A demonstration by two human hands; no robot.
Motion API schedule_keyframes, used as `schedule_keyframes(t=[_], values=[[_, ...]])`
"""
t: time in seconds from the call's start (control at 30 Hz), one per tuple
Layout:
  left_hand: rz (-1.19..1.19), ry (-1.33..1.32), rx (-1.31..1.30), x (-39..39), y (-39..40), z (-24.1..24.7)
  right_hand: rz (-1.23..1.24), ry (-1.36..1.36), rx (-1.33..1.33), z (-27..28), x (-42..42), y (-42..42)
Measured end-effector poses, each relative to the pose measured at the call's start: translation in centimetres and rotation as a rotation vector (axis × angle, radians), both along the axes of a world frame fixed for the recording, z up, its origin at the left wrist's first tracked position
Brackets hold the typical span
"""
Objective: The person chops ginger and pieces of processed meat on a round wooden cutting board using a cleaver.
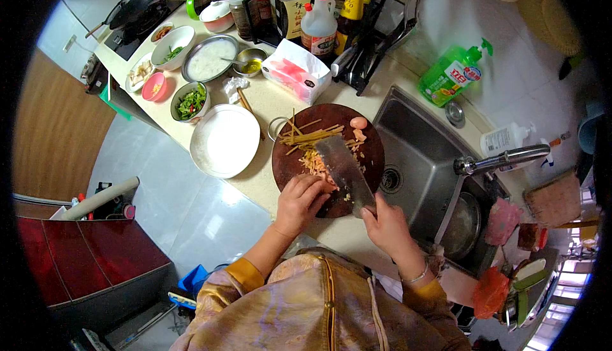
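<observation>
A round dark wooden cutting board (287, 169) lies on the counter before me. My right hand (389, 229) grips the handle of a cleaver (346, 169), whose broad blade slants across the board. My left hand (302, 200) presses a piece of pink sausage-like food (331, 184) down with its fingertips, left of the blade. The fingers partly hide that piece. Chopped pink bits (311, 163) lie beside the blade. Long yellowish-green bean strips (306, 138) are spread over the upper part of the board. Two more pink chunks (358, 122) rest near its upper right edge.
A metal sink (416, 160) with a faucet (507, 159) adjoins the board on the right. To the left stand a white bowl (224, 141), a bowl of cut green vegetables (191, 102) and other dishes. A tissue pack (296, 71) and sauce bottles (318, 26) stand behind.
</observation>
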State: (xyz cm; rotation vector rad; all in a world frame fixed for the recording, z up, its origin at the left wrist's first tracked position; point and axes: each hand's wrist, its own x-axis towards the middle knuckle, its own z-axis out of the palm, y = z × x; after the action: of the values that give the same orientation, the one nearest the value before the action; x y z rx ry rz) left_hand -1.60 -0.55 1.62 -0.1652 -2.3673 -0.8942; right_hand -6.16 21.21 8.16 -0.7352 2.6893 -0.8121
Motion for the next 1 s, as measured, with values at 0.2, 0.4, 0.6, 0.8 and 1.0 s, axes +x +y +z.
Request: schedule_keyframes(t=[0.2, 0.4, 0.6, 0.8, 1.0], values=[[-0.012, 0.098, -0.038, -0.3, 0.2, 0.2, 0.125, 0.130, 0.228, 2.2, 1.1, -0.7], [0.004, 0.085, -0.084, 0.2, -0.1, 0.4, 0.286, 0.320, 0.358, 3.0, 1.2, -0.9], [-0.020, 0.076, -0.094, 0.1, -0.2, 0.0, 0.405, 0.341, 0.446, 3.1, 0.2, -2.6], [-0.014, 0.085, -0.075, 0.1, -0.2, 0.3, 0.360, 0.189, 0.432, 3.6, -0.9, -2.3], [-0.002, 0.082, -0.055, 0.1, -0.2, -0.2, 0.362, 0.140, 0.433, 5.0, 0.0, -2.0]])
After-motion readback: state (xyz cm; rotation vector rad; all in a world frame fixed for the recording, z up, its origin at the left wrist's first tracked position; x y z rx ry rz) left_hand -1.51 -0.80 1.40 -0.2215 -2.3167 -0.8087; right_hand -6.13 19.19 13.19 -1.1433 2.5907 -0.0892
